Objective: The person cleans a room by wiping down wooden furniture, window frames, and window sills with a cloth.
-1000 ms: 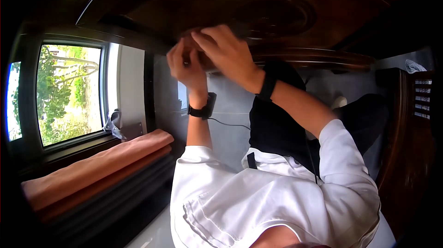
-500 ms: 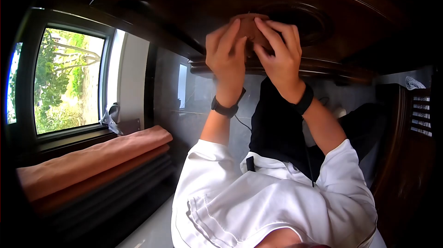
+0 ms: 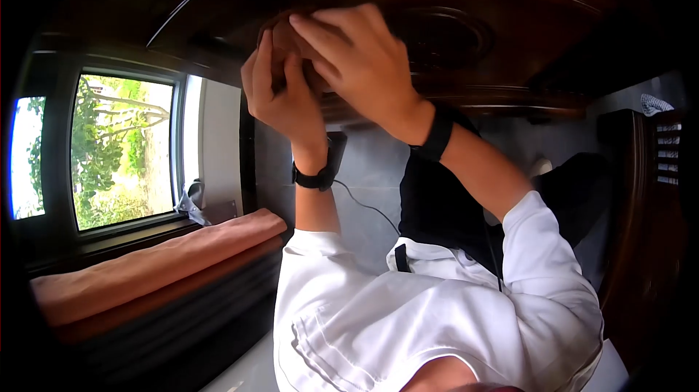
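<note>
A reddish-brown piece (image 3: 285, 38), which looks like clay or leather, is held up between my two hands over the dark wooden table. The fingers of my left hand (image 3: 282, 93) close round its left and lower side. From the right, my right hand (image 3: 364, 64) pinches its upper edge, with the fingertips near those of the left. Part of the piece is hidden behind the fingers. Each wrist wears a black band.
The dark wooden table (image 3: 502, 9) has a carved oval. Folded pink-orange cloth (image 3: 167, 264) lies on a dark stack at the left, below a window (image 3: 124, 151). A thin black cable (image 3: 368, 206) runs from the left wrist. Wooden furniture (image 3: 641, 232) stands at the right.
Since half a second ago both hands have moved left in view with the piece, and the right hand has come over closer to the left. Both still hold it.
</note>
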Action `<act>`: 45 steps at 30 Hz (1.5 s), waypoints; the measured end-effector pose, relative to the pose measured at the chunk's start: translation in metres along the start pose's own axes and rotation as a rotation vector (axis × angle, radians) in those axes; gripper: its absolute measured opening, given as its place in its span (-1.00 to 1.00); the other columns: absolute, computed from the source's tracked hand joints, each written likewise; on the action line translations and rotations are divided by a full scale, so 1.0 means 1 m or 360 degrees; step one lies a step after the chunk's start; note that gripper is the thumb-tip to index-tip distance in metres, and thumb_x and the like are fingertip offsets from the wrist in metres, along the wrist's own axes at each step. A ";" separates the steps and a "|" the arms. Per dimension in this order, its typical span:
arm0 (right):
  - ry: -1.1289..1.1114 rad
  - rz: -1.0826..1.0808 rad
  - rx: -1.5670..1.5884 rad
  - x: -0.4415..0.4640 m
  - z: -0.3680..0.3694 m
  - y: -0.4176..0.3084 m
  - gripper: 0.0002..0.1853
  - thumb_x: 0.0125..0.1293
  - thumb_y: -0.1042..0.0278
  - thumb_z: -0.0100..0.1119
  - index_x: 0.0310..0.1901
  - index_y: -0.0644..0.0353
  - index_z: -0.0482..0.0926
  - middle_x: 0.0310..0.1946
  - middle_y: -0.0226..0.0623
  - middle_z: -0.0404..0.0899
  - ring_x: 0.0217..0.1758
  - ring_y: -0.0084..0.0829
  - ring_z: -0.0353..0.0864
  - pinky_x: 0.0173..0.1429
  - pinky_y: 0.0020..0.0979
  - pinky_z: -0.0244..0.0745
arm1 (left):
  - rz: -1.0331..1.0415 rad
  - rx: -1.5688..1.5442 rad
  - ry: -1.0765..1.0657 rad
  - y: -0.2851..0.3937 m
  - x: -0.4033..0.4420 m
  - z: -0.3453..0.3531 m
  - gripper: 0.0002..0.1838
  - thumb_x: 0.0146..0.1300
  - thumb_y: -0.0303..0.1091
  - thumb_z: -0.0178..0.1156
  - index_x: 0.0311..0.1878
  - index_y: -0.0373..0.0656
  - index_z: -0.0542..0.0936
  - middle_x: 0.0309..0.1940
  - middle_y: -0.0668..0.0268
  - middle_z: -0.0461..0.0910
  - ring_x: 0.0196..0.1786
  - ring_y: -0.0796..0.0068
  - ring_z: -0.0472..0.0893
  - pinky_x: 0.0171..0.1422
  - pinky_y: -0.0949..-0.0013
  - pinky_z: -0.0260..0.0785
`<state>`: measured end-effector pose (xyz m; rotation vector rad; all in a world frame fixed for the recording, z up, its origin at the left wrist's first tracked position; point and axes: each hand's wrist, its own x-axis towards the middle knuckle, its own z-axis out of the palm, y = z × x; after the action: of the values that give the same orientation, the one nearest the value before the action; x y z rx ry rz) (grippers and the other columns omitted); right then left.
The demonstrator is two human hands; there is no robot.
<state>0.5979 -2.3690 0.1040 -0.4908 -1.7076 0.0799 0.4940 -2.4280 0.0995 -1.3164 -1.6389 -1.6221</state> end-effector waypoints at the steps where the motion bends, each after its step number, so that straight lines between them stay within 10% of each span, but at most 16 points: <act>1: 0.0101 -0.0025 0.0000 0.004 -0.010 0.007 -0.43 -0.05 0.47 0.45 0.11 -0.02 0.69 -0.10 -0.53 0.56 -0.12 -0.42 0.53 -0.31 -0.47 0.65 | 0.0005 -0.0040 -0.0017 0.011 0.003 0.007 -0.56 0.19 -0.70 0.31 0.15 -0.19 0.72 0.04 0.20 0.68 -0.04 0.33 0.70 0.01 0.41 0.57; 21: -0.0119 0.0928 -0.0541 -0.151 -0.220 0.123 -0.47 0.00 0.47 0.50 0.09 0.05 0.64 -0.03 -0.43 0.56 0.02 -0.30 0.60 -0.16 -0.35 0.66 | 0.0348 -0.0391 -0.1201 0.130 -0.159 0.143 -0.62 0.21 -0.44 0.44 0.12 0.01 0.75 -0.06 0.40 0.67 -0.10 0.29 0.63 -0.10 0.29 0.58; 32: 0.0684 0.1218 -0.1190 -0.136 -0.413 0.091 -0.52 0.01 0.56 0.37 0.05 0.02 0.67 -0.07 -0.46 0.60 0.03 -0.28 0.60 -0.10 -0.28 0.65 | 0.0423 -0.1349 -0.1537 0.338 -0.208 0.206 -0.60 0.20 -0.65 0.38 0.13 -0.19 0.72 -0.05 0.25 0.66 -0.04 0.36 0.67 0.03 0.35 0.57; 45: 0.1529 0.1031 -0.1698 -0.194 -0.699 0.069 -0.48 0.04 0.62 0.39 0.12 0.15 0.62 0.05 -0.20 0.63 0.12 -0.09 0.59 0.19 -0.21 0.54 | 0.1340 -0.2026 -0.1753 0.662 -0.320 0.230 -0.56 0.12 -0.60 0.44 0.11 -0.15 0.74 -0.06 0.22 0.68 -0.05 0.26 0.67 0.10 0.31 0.53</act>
<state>1.3065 -2.5294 0.0454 -1.5560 -0.4723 -0.5497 1.2637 -2.4146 0.1001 -3.2739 0.1124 -1.3000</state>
